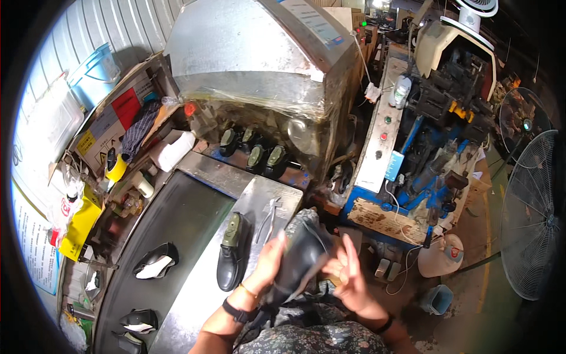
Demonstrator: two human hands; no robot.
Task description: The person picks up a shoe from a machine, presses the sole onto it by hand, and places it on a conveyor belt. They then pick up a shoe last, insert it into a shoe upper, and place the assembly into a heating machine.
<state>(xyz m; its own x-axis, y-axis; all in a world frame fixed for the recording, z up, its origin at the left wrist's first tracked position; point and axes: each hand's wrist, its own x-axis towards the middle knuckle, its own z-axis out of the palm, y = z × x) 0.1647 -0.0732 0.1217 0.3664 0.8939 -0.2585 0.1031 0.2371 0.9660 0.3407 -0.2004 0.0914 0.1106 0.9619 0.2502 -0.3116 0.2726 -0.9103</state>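
In front of my body a black leather shoe (pixel 302 253) is tilted upright, blurred by motion, with a greyish mass at its upper end. My left hand (pixel 268 265) is closed on its left side. Just right of it my right hand (pixel 352 276) has its fingers spread, apparently holding nothing; whether a fingertip touches the shoe I cannot tell. Left of my left hand, another black shoe (pixel 230 265) with an olive-green last in it lies on the metal table (pixel 197 283). A pair of metal pincers (pixel 269 219) lies beside it, near the table's far end.
A dark conveyor belt (pixel 177 218) on the left carries several black shoe uppers (pixel 156 261). More shoes on lasts (pixel 256 158) stand under a metal hood (pixel 247 53). A blue-framed machine (pixel 424 177), a floor fan (pixel 530 218) and a small bin (pixel 438 300) are to the right.
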